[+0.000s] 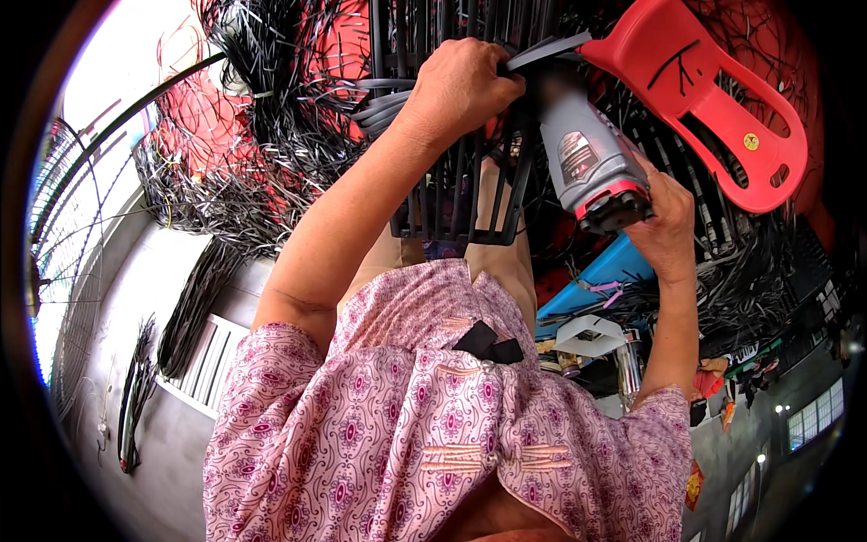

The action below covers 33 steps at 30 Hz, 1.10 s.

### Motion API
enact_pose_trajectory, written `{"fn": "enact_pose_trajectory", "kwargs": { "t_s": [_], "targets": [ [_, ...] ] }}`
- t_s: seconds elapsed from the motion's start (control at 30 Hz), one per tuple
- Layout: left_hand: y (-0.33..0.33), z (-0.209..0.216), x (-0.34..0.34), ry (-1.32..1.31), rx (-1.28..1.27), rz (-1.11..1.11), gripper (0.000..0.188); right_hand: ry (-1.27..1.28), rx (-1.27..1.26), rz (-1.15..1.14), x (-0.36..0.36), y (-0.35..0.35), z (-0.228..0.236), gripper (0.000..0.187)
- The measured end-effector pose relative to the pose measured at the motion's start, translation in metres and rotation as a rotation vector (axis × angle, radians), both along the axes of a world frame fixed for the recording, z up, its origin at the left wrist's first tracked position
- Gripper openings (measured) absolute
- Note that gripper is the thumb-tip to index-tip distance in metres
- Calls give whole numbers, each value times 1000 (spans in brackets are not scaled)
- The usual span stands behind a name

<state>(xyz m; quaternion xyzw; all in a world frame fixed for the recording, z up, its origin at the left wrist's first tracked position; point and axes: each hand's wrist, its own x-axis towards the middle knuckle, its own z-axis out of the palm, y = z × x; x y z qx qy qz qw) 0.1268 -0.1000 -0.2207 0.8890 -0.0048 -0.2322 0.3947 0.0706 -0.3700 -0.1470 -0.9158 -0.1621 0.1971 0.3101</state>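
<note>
Nearest the camera is a pink patterned shirt, with a black slatted frame upright beyond its hem, between the knees. At the frame's upper right lies the power tool, a grey body with red and black at its rear end. It looks dense and rigid, likely the heaviest thing in hand and rear-heavy, so the place to take it is by the handle, close under the body, with the wrist kept firm.

The right hand is wrapped about the tool's far side; most of those fingers and the handle are hidden, but the grip appears closed around it. The tool's nose is blurred — whether it touches the frame I cannot tell.

The left hand has a narrow grip, fingers curled down over a flat grey strip at the frame's top. That strip should be light, springy and rather slick — best pinched across its flat faces near the frame, where it has least room to twist. More grey bands lie beside the left wrist.
</note>
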Motion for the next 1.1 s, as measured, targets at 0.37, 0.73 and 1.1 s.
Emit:
{"fn": "enact_pose_trajectory", "kwargs": {
  "t_s": [0.37,0.73,1.1],
  "targets": [
    [1,1,-2,-33,-26,1,33,39,-64,59,13,2,9,62],
    [4,2,3,-6,-36,-66,36,123,-122,-8,13,14,18,54],
    [5,4,-7,-10,-79,-59,42,428,201,-739,-102,-20,-18,28]
  ]
}}
